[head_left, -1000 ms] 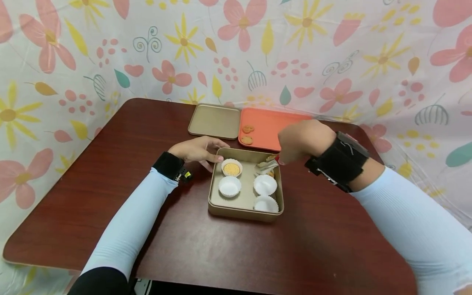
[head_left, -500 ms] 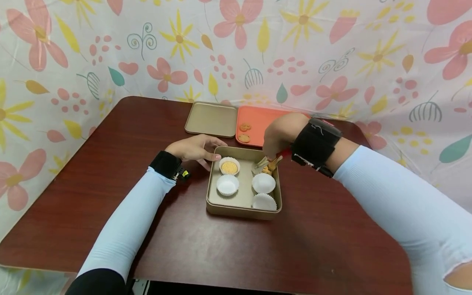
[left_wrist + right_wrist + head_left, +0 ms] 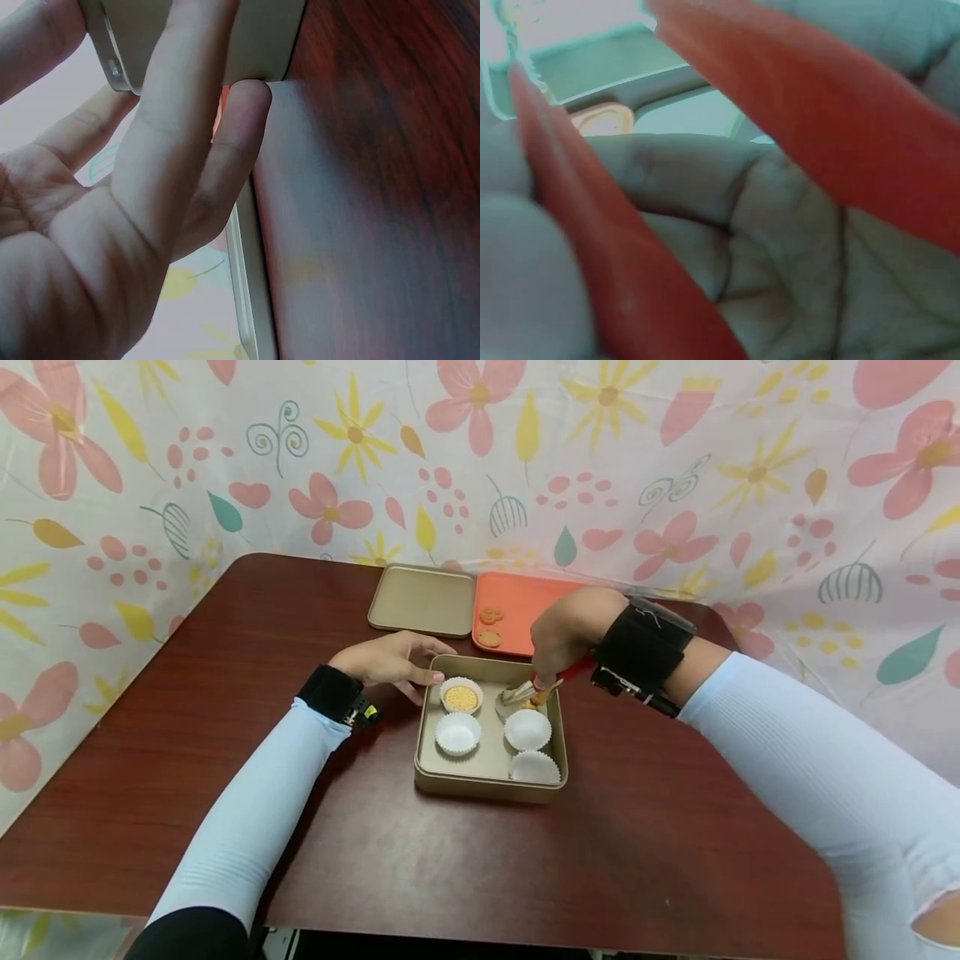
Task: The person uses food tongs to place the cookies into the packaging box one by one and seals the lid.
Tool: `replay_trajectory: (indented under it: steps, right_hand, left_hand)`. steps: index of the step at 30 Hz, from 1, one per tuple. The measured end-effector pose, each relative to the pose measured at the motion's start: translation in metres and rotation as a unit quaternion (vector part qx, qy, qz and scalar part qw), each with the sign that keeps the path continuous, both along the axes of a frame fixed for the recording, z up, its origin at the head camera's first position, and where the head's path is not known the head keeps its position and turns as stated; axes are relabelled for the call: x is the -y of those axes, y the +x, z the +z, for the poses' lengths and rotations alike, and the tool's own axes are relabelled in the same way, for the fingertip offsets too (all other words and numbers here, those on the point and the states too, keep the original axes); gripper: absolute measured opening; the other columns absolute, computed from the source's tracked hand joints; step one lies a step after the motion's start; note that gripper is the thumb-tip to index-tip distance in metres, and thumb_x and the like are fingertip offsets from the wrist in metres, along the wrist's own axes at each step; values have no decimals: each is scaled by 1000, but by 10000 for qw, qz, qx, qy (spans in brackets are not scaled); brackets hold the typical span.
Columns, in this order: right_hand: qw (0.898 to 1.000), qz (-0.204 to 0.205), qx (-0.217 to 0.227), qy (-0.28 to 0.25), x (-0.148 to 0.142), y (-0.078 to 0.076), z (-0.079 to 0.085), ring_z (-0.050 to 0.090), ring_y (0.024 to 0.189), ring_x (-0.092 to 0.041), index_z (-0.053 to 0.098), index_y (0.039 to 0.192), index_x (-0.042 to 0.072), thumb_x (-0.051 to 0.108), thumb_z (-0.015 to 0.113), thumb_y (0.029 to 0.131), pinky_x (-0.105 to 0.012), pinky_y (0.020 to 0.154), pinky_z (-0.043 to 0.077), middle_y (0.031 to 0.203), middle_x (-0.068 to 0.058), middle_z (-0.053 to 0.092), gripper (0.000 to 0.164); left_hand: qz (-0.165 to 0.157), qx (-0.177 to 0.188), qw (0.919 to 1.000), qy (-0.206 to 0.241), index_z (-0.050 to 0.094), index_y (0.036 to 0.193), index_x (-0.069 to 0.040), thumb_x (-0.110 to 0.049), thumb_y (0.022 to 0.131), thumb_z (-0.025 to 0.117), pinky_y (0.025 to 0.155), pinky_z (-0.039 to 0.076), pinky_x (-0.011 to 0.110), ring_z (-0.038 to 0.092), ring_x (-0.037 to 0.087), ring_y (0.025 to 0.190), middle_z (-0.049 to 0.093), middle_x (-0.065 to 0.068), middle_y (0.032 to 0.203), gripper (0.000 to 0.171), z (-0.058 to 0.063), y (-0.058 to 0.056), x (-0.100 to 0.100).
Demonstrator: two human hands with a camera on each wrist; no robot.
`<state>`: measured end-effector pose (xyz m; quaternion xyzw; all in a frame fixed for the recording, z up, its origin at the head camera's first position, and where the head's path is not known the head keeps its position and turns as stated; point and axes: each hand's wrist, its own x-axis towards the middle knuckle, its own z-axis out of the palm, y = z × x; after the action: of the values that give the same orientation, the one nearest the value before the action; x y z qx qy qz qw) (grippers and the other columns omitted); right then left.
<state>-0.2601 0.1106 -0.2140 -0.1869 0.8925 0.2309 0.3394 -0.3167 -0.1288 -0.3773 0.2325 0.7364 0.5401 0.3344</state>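
A gold rectangular tin [image 3: 491,789] holds several white paper cups [image 3: 457,734]. Its back left cup contains round yellow biscuits [image 3: 461,698]. My left hand [image 3: 386,662] holds the tin's back left corner, thumb at the rim and fingers against the outer wall, seen close in the left wrist view. My right hand [image 3: 566,631] grips a pair of tongs [image 3: 517,693] by its red handles [image 3: 622,247]. Over the tin's back right corner, the metal tong ends stand apart around golden-brown biscuits [image 3: 534,702]. How firmly the tongs touch these biscuits is hard to see.
Behind the tin lies an orange tray [image 3: 517,597] with a pretzel-shaped biscuit [image 3: 491,615] and a round one [image 3: 489,638]. A flat gold lid [image 3: 422,599] sits to its left. The dark wooden table [image 3: 360,835] meets a flowered cloth at the back.
My right hand has come left and lower, bringing the tongs down into the tin's back right corner; the tong ends have spread. My left hand stays at the tin's corner.
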Motion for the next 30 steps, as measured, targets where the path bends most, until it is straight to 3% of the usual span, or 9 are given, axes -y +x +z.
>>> replay_trajectory:
  steps: [7, 16, 23, 30]
  right_hand:
    - [9997, -94, -30, -227, 3, 0, -3, 42, 60, -14, 44, 59, 21, 43, 66, 94, -27, 58, 34, 65, 6, 43, 47]
    - [9986, -368, -287, -262, 0, 0, 6, 47, 55, -14, 46, 58, 21, 44, 68, 93, -27, 53, 37, 61, 5, 48, 47]
    - [9993, -133, -319, -130, 1, -2, -1, 50, 69, -18, 52, 69, 16, 40, 68, 92, -30, 61, 37, 75, 2, 51, 37]
    - [9978, 39, -659, -113, -2, 6, -2, 47, 68, -17, 52, 67, 18, 44, 73, 91, -33, 60, 38, 72, 3, 48, 42]
  left_hand:
    - [-66, 0, 10000, 20, 46, 149, 1, -3, 101, 65, 84, 63, 50, 62, 40, 115, 43, 22, 148, 52, -4, -1, 0]
    - [-16, -27, 10000, 4, 49, 148, -1, -3, 101, 64, 84, 63, 51, 62, 40, 116, 46, 20, 146, 50, -1, -1, 1]
    - [-28, -43, 10000, -12, 48, 149, -1, -3, 101, 64, 84, 63, 50, 62, 40, 116, 45, 20, 148, 51, -2, -3, 1]
    - [-39, -51, 10000, -8, 47, 149, -2, -3, 101, 64, 84, 63, 50, 61, 40, 117, 42, 20, 149, 51, -1, -2, 1]
